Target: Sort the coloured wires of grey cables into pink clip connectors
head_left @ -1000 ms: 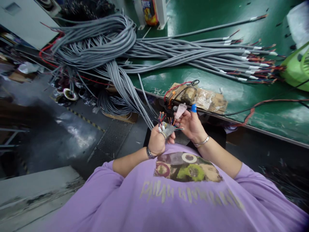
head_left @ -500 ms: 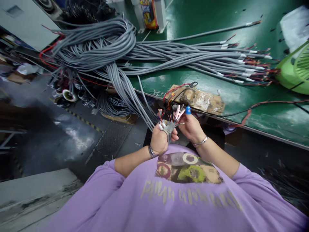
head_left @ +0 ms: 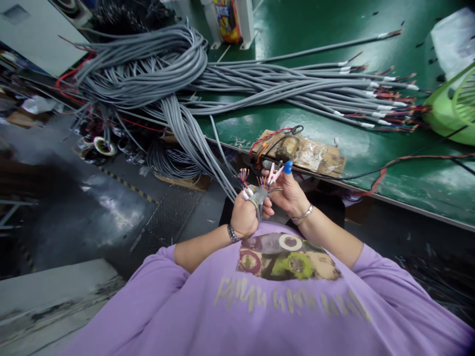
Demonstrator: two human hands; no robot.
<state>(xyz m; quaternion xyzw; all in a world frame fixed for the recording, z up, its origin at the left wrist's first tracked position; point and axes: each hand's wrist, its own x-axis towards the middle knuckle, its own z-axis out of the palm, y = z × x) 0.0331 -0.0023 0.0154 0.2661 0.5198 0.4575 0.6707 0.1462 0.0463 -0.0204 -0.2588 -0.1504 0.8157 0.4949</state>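
My left hand (head_left: 245,217) is closed around several grey cables (head_left: 220,179), whose stripped ends show thin coloured wires (head_left: 243,176) above the fist. A grey wrap covers part of that hand's fingers. Beside it, my right hand (head_left: 291,198) has a blue cover (head_left: 288,167) on its thumb. A pink clip (head_left: 273,174), shaped like a clothes peg, is pinched between that thumb and the fingers. The clip sits close to the fanned-out wires of the held cables; whether it touches them I cannot tell.
A large coil of grey cable (head_left: 141,74) lies on the green table (head_left: 308,29), its stripped ends fanned right towards a green plastic fan (head_left: 454,106). A worn wooden block (head_left: 319,155) with wires is at the table's front edge. Below hangs a darker cable coil (head_left: 170,160).
My right hand has turned slightly, its thumb tilting and a fingertip now showing behind the pink clip. The left hand keeps its hold on the cables, nearly still.
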